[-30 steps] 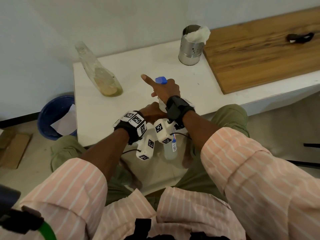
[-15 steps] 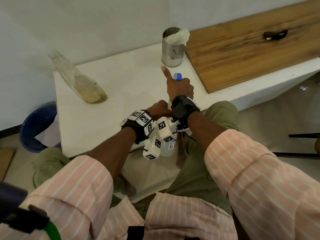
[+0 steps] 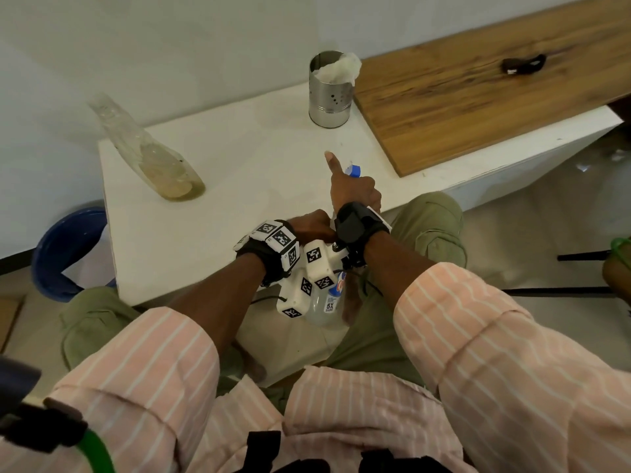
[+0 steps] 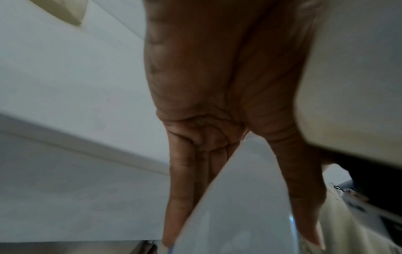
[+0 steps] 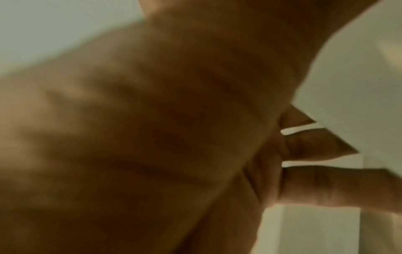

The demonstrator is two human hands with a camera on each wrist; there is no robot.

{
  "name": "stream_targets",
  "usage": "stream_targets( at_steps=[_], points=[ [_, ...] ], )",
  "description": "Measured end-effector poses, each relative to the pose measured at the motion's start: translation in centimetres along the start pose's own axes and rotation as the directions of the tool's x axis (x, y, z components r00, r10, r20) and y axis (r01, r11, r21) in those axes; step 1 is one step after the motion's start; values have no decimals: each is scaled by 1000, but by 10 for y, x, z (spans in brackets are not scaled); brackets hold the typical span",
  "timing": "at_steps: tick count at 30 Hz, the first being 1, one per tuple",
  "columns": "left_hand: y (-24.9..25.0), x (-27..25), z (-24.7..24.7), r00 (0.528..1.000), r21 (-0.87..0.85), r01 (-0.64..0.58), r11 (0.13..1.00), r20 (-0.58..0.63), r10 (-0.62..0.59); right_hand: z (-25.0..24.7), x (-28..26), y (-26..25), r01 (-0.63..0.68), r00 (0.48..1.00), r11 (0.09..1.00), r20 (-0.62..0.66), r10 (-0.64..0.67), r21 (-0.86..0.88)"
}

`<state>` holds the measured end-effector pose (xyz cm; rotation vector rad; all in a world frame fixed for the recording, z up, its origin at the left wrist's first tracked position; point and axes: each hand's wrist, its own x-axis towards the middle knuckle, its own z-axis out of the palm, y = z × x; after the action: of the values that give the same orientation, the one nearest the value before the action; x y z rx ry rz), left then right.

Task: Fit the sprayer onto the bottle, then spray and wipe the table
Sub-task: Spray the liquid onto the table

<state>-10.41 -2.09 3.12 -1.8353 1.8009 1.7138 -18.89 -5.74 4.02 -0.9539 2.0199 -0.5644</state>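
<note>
A clear spray bottle (image 3: 326,307) with a blue and white label hangs over the table's near edge, mostly hidden by both wrists. My left hand (image 3: 309,227) grips its upper body; in the left wrist view the fingers (image 4: 180,189) and thumb lie along the bottle wall (image 4: 234,206). My right hand (image 3: 355,191) wraps the white sprayer head, whose blue nozzle (image 3: 353,170) pokes out past the knuckles, thumb pointing up. The right wrist view is blurred, with curled fingers (image 5: 315,147) against something white. A white cloth (image 3: 339,68) sits in a steel cup (image 3: 329,95).
The white table (image 3: 246,158) stands against the wall. A tilted clear bottle (image 3: 150,155) with yellowish liquid is at its left rear. A wooden board (image 3: 478,93) with a black strap (image 3: 522,64) covers the right. A blue bin (image 3: 65,247) sits on the floor at left.
The head camera has swung, shifting the scene. My right hand has turned on the sprayer, its thumb now pointing more upright. The left hand keeps its grip on the bottle.
</note>
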Motion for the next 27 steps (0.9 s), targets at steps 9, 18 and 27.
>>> stream_targets(
  at_steps=[9,18,27],
  points=[
    [-38,-40,-13,989,-121,102,987,-95,-114,42,-44,-19,199,937,979,300,-179,-37],
    [-76,-67,-33,947,-261,167,951,-226,-228,75,-76,-45,253,846,967,480,-231,19],
    [-74,-67,-33,906,-214,188,959,-340,-253,87,-79,-45,344,878,939,359,-317,-12]
  ],
)
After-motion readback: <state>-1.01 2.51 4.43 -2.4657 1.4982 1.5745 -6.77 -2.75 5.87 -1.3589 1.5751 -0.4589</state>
